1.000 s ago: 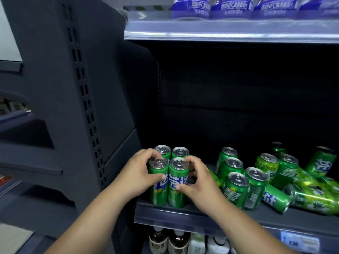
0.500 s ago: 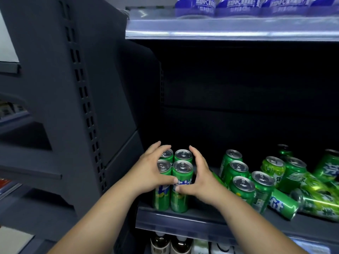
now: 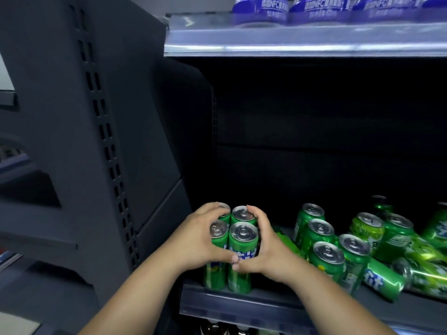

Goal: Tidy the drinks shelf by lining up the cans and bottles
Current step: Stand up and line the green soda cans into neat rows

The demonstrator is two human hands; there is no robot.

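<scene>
Two hands clamp a block of cans at the left end of a drinks shelf.

Beside the dark grey perforated metal upright (image 3: pixel 104 141), the left hand (image 3: pixel 203 240) curls round one flank of four tall green aluminium cans (image 3: pixel 242 240) and the right hand (image 3: pixel 264 247) round the other, thumbs meeting in front, seemingly to press them square at the dark shelf (image 3: pixel 242 303) lip. Rightward, a jumble of green cans (image 3: pixel 326 257), several toppled, awaits lining up and crowds the next row's space. Blue-labelled bottles (image 3: pixel 261 10) sit above.
</scene>
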